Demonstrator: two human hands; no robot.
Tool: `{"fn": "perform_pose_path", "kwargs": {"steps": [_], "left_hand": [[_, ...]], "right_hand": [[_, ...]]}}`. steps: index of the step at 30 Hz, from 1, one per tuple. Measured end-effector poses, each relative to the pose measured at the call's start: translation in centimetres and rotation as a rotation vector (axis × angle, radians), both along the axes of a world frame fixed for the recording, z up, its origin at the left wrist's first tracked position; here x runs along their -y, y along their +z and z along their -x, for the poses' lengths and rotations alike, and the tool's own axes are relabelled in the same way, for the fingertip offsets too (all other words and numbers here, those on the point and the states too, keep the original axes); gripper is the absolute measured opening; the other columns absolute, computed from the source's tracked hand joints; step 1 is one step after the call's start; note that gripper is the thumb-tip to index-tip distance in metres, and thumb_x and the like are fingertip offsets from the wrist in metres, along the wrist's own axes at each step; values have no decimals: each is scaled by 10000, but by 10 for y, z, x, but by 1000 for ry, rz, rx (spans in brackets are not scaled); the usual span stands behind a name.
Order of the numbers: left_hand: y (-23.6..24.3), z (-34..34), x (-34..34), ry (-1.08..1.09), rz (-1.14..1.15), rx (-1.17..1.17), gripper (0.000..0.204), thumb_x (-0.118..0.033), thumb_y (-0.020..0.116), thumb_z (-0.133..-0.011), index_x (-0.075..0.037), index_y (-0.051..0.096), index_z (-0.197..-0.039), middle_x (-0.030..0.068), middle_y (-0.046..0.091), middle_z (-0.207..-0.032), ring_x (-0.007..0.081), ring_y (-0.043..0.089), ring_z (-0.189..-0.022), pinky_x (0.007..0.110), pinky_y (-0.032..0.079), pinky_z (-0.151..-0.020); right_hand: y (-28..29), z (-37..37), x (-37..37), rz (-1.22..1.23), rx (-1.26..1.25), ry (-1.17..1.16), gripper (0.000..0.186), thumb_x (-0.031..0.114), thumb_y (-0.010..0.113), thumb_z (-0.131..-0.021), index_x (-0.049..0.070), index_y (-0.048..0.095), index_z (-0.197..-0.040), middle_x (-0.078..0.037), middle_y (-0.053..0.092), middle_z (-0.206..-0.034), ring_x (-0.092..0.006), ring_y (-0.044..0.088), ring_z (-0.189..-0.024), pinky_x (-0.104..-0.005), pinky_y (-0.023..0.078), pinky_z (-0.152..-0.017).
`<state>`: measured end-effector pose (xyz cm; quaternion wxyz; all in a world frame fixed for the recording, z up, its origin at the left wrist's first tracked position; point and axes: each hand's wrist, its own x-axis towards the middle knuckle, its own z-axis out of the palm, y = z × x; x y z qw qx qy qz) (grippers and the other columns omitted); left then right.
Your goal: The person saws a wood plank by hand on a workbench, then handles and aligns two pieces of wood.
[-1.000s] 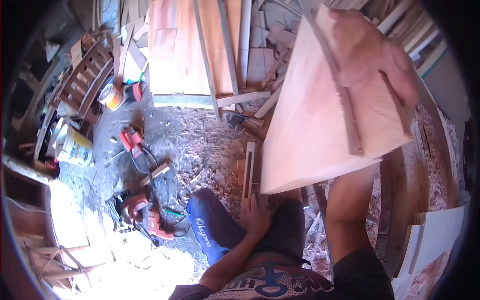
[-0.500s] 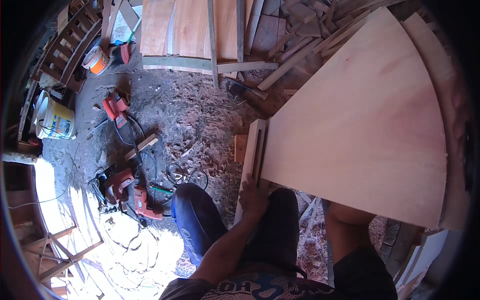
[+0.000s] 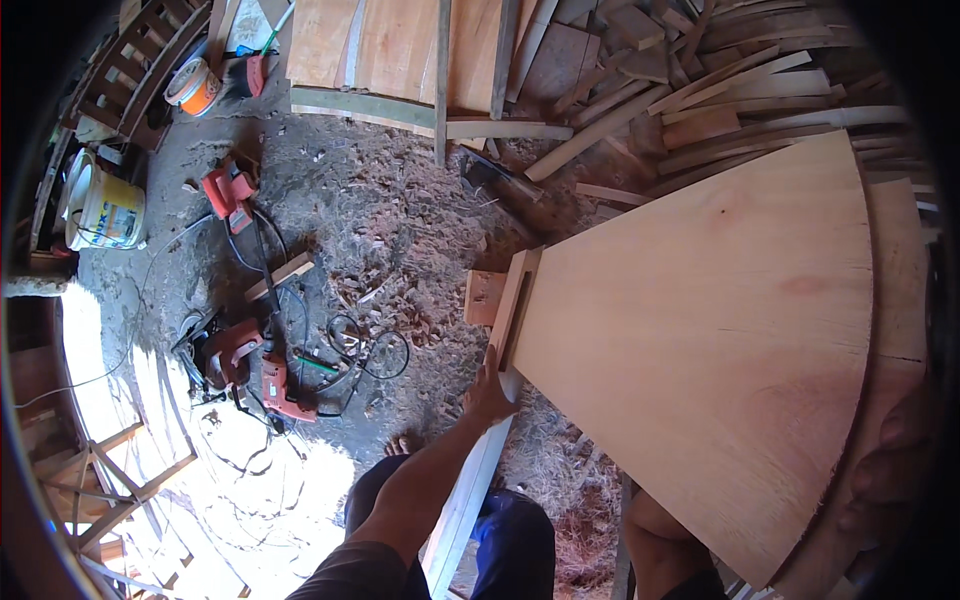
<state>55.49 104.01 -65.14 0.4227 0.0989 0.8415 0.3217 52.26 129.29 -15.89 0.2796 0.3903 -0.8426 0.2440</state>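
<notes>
A large fan-shaped plywood panel slants across the right side, its narrow end toward the middle and its curved edge outward. Along that narrow end runs a slotted wooden rail. My left hand is closed on the rail's near end, partly hiding it. Under the panel passes my right forearm; my right hand, dim at the far right, has its fingers wrapped round the outer edge of a wooden board that shows beyond the curve. The right palm is hidden.
On the shaving-strewn floor lie a red power tool, a circular saw, a red drill and looping cables. Buckets stand at left. Offcuts are heaped at the back right, beside leaning panels. A small wooden block sits beside the rail.
The panel has swung clockwise, its far corner dropping toward me. My left hand has shifted slightly left with the rail. My right fingers now show at the far right; my knees have moved nearer me.
</notes>
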Motion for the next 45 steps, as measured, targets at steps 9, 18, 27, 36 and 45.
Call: {"fn": "perform_pose_path", "kwargs": {"steps": [9,18,27,36,45], "left_hand": [[102,-13,71,-11,-275,29,976,-400,765,-832,6,249,-1554,299,583,-1342,414,581,-1253,454,456,-1060],[473,73,-3,469,-897,195,704,-407,537,-1035,-6,288,-1556,204,388,-1559,301,368,-1452,431,325,-1163],[524,99,-81,295,-690,159,805,-41,593,-922,-35,134,-1583,194,595,-1246,234,637,-1056,352,546,-845],[567,103,-116,80,-352,22,871,12,514,-841,-107,77,-1586,221,570,-1071,228,616,-550,362,497,-423],[553,102,-115,-60,-360,-92,864,-75,571,-887,17,41,-1564,339,496,-1327,429,643,-993,497,537,-789]], "right_hand": [[5,-7,57,527,197,-425,99,241,669,-767,143,661,-768,-65,680,-946,-315,500,-1232,-464,305,-1170],[24,-18,95,930,479,-805,814,139,799,-771,47,408,-1479,-218,427,-1489,-364,480,-1345,-474,338,-1150],[9,-61,50,994,940,-789,462,137,671,-946,20,561,-1380,-149,625,-1317,-287,470,-1383,-445,356,-1140],[-40,-53,-116,-137,397,-1720,676,375,590,-970,27,385,-1512,-297,346,-1534,-493,320,-1410,-626,254,-1146],[-54,-51,-123,-149,410,-1773,731,497,535,-981,34,371,-1522,-277,339,-1547,-480,310,-1422,-638,229,-1141]]}}
